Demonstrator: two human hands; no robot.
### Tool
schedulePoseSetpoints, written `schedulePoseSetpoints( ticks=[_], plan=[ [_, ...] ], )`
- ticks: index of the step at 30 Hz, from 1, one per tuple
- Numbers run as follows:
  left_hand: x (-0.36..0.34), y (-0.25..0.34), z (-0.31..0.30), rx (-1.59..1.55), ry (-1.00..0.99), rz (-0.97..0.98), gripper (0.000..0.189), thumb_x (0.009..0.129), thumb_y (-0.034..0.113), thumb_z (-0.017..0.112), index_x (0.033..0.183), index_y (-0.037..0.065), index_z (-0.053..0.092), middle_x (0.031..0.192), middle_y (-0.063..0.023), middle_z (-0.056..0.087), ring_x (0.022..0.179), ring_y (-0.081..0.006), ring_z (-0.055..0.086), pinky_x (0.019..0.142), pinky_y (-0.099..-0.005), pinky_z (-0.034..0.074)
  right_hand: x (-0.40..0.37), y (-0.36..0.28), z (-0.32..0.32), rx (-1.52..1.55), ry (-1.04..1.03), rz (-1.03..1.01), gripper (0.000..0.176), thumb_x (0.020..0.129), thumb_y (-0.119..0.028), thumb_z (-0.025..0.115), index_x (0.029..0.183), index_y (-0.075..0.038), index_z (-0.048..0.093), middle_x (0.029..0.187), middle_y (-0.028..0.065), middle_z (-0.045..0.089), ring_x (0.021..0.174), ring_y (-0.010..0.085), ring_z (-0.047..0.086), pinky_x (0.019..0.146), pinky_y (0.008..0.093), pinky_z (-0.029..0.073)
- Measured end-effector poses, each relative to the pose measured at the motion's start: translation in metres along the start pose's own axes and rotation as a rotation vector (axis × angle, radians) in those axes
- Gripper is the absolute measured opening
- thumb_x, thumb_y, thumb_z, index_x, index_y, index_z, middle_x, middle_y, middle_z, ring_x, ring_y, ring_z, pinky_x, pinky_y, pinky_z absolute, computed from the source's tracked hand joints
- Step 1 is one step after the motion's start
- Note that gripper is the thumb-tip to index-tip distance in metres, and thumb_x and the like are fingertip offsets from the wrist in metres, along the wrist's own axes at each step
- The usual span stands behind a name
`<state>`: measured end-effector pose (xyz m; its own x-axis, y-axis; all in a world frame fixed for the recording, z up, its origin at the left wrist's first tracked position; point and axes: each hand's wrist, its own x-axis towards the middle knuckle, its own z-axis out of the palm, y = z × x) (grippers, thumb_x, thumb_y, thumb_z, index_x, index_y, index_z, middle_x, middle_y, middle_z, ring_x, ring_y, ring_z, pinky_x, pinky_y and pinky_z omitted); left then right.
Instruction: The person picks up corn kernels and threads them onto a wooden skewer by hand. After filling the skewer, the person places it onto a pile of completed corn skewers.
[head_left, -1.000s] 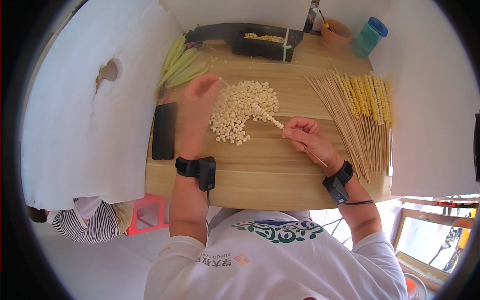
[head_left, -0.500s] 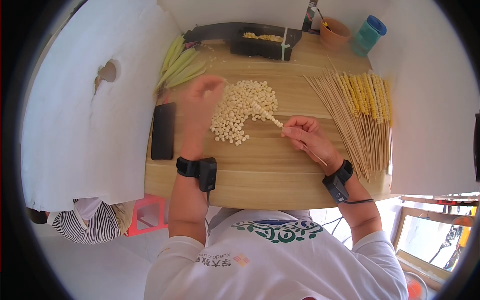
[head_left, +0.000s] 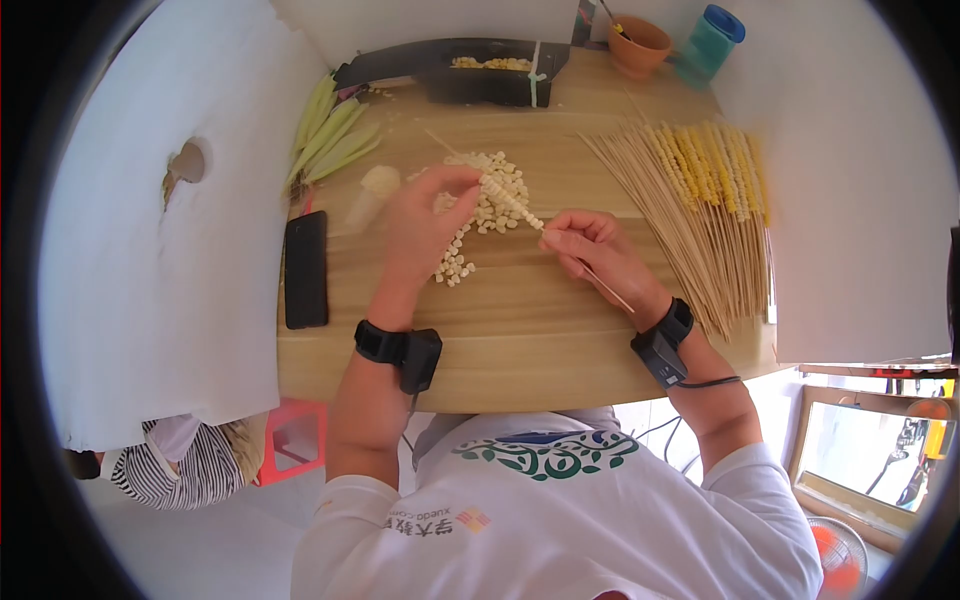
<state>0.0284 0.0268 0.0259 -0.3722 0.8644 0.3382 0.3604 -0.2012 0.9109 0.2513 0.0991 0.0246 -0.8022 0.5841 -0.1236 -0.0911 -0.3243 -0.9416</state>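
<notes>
My right hand (head_left: 595,250) pinches the lower part of a thin bamboo skewer (head_left: 608,289), whose bare end sticks out below the fingers. Pale corn kernels (head_left: 512,203) are threaded in a row along it, between the two hands. At the upper end of that row, the fingers of my left hand (head_left: 432,215) close round the skewer; its tip shows beyond them. Whether a loose kernel is in those fingers is hidden. Beneath and behind the left hand lies a heap of loose pale kernels (head_left: 500,175), partly covered by it.
Bare and kernel-filled skewers (head_left: 715,215) lie at right. A black tray (head_left: 480,88) holds yellowish kernels. Green husks (head_left: 330,135), a phone (head_left: 306,270) and a blurred pale object (head_left: 375,190) are at left. A clay pot (head_left: 640,48) and teal cup (head_left: 710,45) stand behind.
My left hand has come right and slightly down to the upper end of the threaded kernels. My right hand keeps its hold on the skewer. The whole view has shifted slightly.
</notes>
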Motion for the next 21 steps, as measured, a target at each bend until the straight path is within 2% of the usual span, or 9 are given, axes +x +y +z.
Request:
schedulePoseSetpoints(
  ticks=[2, 4, 8, 10, 13, 21],
  plan=[
    [0.0, -0.001, 0.0, -0.008, 0.007, -0.002, 0.016, 0.081, 0.006, 0.067, 0.096, 0.002, 0.068, 0.086, -0.0043, 0.067, 0.082, -0.0108, 0.061, 0.077, -0.0259, 0.048, 0.0, 0.001, 0.0, -0.006, 0.007, -0.006, 0.016, 0.092, -0.017, 0.059, 0.093, -0.001, 0.064, 0.064, -0.0056, 0.051, 0.053, 0.0005, 0.041, 0.046, 0.017, 0.028],
    [0.0, -0.001, -0.001, -0.007, -0.019, 0.012, 0.018, 0.083, -0.004, 0.065, 0.101, -0.002, 0.066, 0.096, -0.0039, 0.066, 0.085, -0.0091, 0.06, 0.076, -0.022, 0.049, 0.0, 0.001, -0.001, -0.004, 0.001, -0.003, 0.017, 0.093, -0.018, 0.059, 0.093, -0.001, 0.064, 0.064, -0.0055, 0.051, 0.052, 0.0005, 0.041, 0.046, 0.0166, 0.028],
    [0.0, 0.0, 0.0, -0.026, 0.002, 0.02, 0.016, 0.085, -0.002, 0.064, 0.101, -0.001, 0.066, 0.094, -0.0033, 0.066, 0.085, -0.0089, 0.061, 0.076, -0.0216, 0.048, 0.001, 0.001, -0.001, 0.009, -0.007, -0.002, 0.019, 0.093, -0.019, 0.059, 0.093, -0.001, 0.064, 0.063, -0.0056, 0.05, 0.052, 0.0002, 0.04, 0.045, 0.0165, 0.028],
    [-0.002, 0.007, 0.001, -0.162, 0.022, -0.099, 0.014, 0.087, 0.001, 0.063, 0.101, 0.0, 0.067, 0.091, -0.0026, 0.066, 0.084, -0.0088, 0.061, 0.075, -0.021, 0.048, 0.0, 0.0, 0.0, 0.021, -0.004, 0.012, 0.02, 0.094, -0.019, 0.058, 0.093, -0.001, 0.064, 0.062, -0.0055, 0.05, 0.052, 0.0, 0.04, 0.045, 0.0164, 0.027],
    [-0.001, 0.007, 0.002, -0.284, 0.034, -0.122, 0.013, 0.088, 0.003, 0.064, 0.1, 0.001, 0.067, 0.089, -0.0024, 0.066, 0.082, -0.0091, 0.062, 0.074, -0.021, 0.049, 0.0, 0.002, -0.002, 0.033, -0.028, 0.015, 0.02, 0.094, -0.02, 0.058, 0.093, 0.0, 0.064, 0.062, -0.0056, 0.049, 0.051, 0.0, 0.039, 0.045, 0.0164, 0.027],
    [-0.001, 0.011, 0.0, -0.337, 0.032, -0.139, 0.013, 0.088, 0.006, 0.065, 0.099, 0.001, 0.067, 0.088, -0.0029, 0.066, 0.08, -0.0099, 0.061, 0.074, -0.0226, 0.05, 0.001, 0.002, 0.001, 0.085, -0.007, -0.023, 0.017, 0.093, -0.017, 0.06, 0.092, 0.0, 0.064, 0.061, -0.0057, 0.05, 0.05, -0.0004, 0.04, 0.044, 0.0161, 0.026]
  ],
)
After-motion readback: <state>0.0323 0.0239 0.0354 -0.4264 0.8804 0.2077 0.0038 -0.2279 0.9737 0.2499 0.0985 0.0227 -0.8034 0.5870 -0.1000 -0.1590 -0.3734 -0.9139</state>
